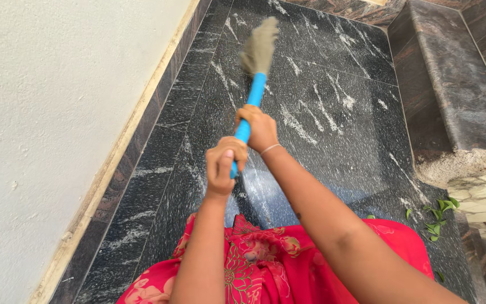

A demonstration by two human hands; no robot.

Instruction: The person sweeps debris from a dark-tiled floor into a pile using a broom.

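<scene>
- Head view: broom point(256, 73) was held out over the dark stone floor point(338, 141), its bristles blurred.
- Right hand point(260, 128) was closed around the blue handle, farther up.
- Left hand point(224, 163) gripped the handle's near end.
- White wall point(46, 112) stood on the left, stone steps point(457, 84) on the right.

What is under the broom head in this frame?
Dark speckled stone floor lies under the broom head. The head is motion-blurred, so any dust beneath it cannot be seen. Both hands grip the blue handle.
</scene>
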